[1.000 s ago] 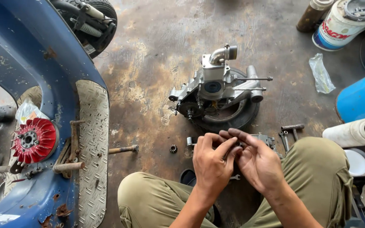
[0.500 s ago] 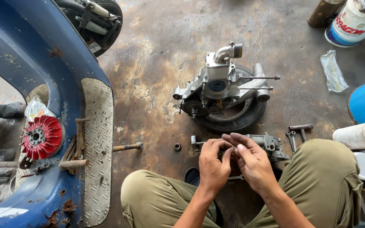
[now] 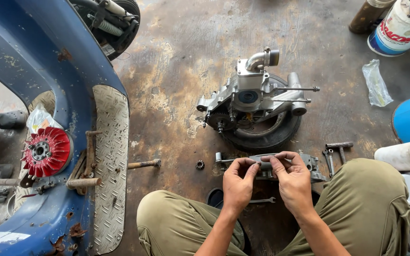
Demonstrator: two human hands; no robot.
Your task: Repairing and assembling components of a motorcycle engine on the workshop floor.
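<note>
Your left hand (image 3: 237, 186) and right hand (image 3: 291, 182) meet low in the middle of the view, above your knees, fingertips drawn together on a small grey part (image 3: 265, 165) pinched between them; it is too small and too covered to tell what it is. Your fingers are curled in and pressed on it, not spread. Just behind your hands, on the stained concrete floor (image 3: 176, 61), lies a grey metal casing (image 3: 309, 163), partly hidden by your right hand. Farther off, an engine block (image 3: 250, 97) rests on a small black tyre (image 3: 269, 137). A small dark gear (image 3: 200, 164) lies on the floor to the left of your hands, and a spanner (image 3: 262, 200) between your legs. The blue scooter body (image 3: 48, 95) with its red finned wheel (image 3: 47, 151) fills the left side
</note>
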